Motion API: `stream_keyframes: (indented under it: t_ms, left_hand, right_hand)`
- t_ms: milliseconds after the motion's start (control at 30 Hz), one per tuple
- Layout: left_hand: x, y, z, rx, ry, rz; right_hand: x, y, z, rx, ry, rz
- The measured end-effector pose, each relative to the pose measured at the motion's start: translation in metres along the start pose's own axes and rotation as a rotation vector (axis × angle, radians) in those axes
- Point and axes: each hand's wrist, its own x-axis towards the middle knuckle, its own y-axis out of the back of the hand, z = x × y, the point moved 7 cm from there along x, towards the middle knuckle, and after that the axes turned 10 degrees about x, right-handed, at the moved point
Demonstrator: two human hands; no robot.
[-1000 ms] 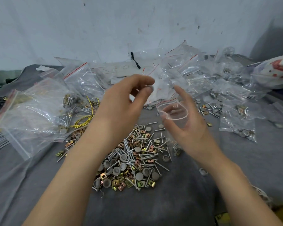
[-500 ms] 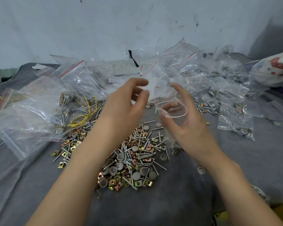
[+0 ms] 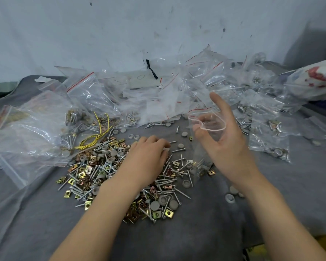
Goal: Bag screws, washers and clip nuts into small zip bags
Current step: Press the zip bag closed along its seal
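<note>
From my seat at the feed, the left hand (image 3: 147, 157) is palm-down on the far edge of the pile (image 3: 102, 166) of loose hardware. Its fingers are bent and the tips are pressed in among the pieces. I cannot tell whether they have actually pinched anything, since the tips are buried in the clutter.

The right hand (image 3: 226, 147) is raised above the surface (image 3: 177, 232), just right of the pile. It grips a small zip bag (image 3: 209, 127) at the mouth, with thumb and curled fingers spreading the red-lined opening into a loop. The index finger sticks up straight, clear of the bag. The bag hangs down from that grip, and its lower end reaches the right edge of the pile, with some hardware visible in its bottom.

The pile mixes screws (image 3: 179, 191), round grey washers (image 3: 154, 205) and brass-coloured clip nuts (image 3: 81, 174), all spread on the grey cloth-covered surface.

Behind the hands lies a heap of clear bags (image 3: 177, 95), many with hardware inside. A larger bag (image 3: 26, 132) slumps at the left, with a yellow wire (image 3: 94, 137) looped just beside it.
</note>
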Motion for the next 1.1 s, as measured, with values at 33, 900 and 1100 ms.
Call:
stream_keyframes:
  t_ms: [33, 900, 1100]
  left_hand:
    - [0.002, -0.002, 0.000, 0.021, 0.006, 0.001]
    - [0.019, 0.040, -0.010, -0.453, 0.192, 0.279]
    - [0.004, 0.110, -0.002, -0.780, 0.084, 0.496]
  right_hand:
    - [0.000, 0.000, 0.000, 0.005, 0.000, -0.001]
    - [-0.003, -0.005, 0.003, -0.066, 0.026, -0.037]
    - [-0.004, -0.006, 0.005, -0.063, -0.006, -0.055]
